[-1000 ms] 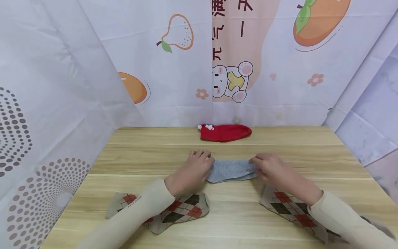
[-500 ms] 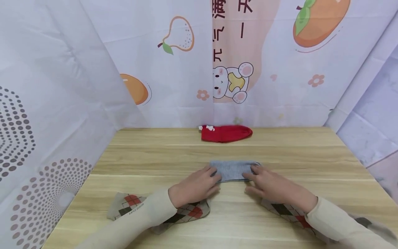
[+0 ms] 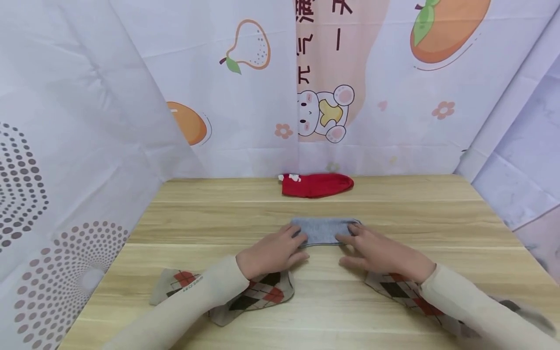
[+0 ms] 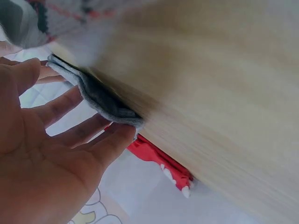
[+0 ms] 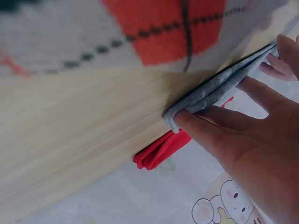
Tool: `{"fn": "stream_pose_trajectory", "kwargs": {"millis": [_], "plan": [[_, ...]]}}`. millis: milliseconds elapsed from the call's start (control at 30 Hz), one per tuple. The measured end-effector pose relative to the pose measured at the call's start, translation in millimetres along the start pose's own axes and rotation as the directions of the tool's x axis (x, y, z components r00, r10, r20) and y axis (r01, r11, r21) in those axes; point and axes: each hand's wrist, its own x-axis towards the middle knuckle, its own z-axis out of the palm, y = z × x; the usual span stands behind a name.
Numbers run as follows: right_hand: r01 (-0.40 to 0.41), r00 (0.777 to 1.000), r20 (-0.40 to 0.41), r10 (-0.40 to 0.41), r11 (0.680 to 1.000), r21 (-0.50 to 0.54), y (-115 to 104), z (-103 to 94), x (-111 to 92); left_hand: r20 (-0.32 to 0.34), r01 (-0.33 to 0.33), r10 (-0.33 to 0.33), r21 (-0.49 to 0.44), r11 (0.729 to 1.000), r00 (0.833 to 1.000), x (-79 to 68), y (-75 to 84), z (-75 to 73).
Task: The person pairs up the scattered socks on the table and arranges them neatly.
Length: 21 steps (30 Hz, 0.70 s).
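A folded light grey-blue sock lies flat on the wooden table in the middle of the head view. My left hand rests its fingertips on the sock's left end, and my right hand touches the right end. Both hands have extended, spread fingers, with the thumbs off the cloth on the near side. The left wrist view has the fingers laid on top of the grey sock. From the right wrist, layered folds of the same sock show under the fingertips.
Beyond the grey sock, a red sock with a white figure lies near the back edge. Argyle socks lie below each forearm, one at left and one at right, partly covered by the sleeves. A printed curtain hangs behind the table.
Both hands shifted from gripping the grey sock's ends to resting extended fingers on it, moving slightly inward and nearer. In the last half second they have barely moved.
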Motion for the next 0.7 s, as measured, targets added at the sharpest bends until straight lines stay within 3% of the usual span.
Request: {"fn": "stream_pose_trajectory", "kwargs": {"millis": [433,700], "plan": [[-0.021,1.000,-0.020,0.022,0.999,0.046,16.7,-4.0,28.4,0.069,0.101,-0.092,-0.139,0.985,0.993,15.9,-26.2,-5.1],[-0.011,0.998,-0.057,0.015,0.997,0.081,27.8,-2.7,44.9,0.048,0.106,-0.101,-0.120,0.987,0.994,29.5,-42.5,-3.1]]}}
